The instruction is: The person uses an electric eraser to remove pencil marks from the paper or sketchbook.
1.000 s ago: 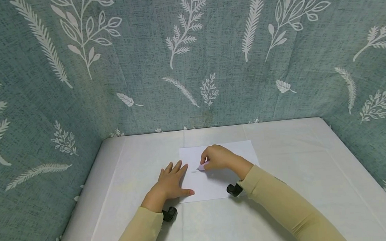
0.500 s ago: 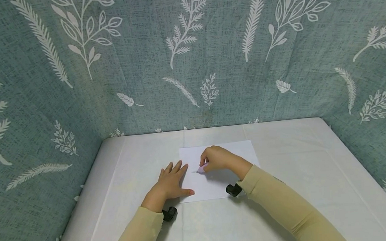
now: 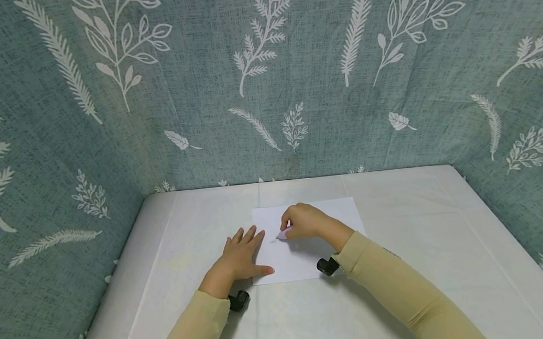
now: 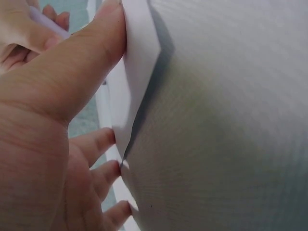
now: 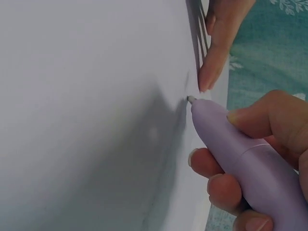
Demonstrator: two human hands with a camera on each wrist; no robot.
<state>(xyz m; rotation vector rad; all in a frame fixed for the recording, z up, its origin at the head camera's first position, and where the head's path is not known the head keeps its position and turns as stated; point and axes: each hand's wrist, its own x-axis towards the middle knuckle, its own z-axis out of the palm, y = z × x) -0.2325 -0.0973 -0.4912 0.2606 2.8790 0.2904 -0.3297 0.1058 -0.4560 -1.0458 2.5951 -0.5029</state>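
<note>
A white sheet of paper (image 3: pixel 278 269) lies on the table. My left hand (image 3: pixel 241 258) rests on its left edge with fingers spread, the thumb low on the sheet; in the left wrist view the paper's near corner (image 4: pixel 137 72) lifts slightly off the cloth. My right hand (image 3: pixel 307 220) grips a thick lavender pen-shaped tool (image 5: pixel 236 149) between thumb and curled fingers. Its slim grey tip (image 5: pixel 191 99) points left and down at the paper; whether it touches is hard to tell. A faint grey mark (image 3: pixel 273 241) shows on the sheet beside the tip.
White cloth (image 3: pixel 199 216) covers the table. Green-blue fabric with white leaf prints (image 3: pixel 269 138) hangs behind and on both sides. A small black device sits at the left wrist (image 3: pixel 239 301) and another device at the right wrist (image 3: pixel 327 266).
My right hand dips slightly toward me and then rises back, with the lavender tool's tip shifting by a small amount near the mark. The left hand and paper stay put.
</note>
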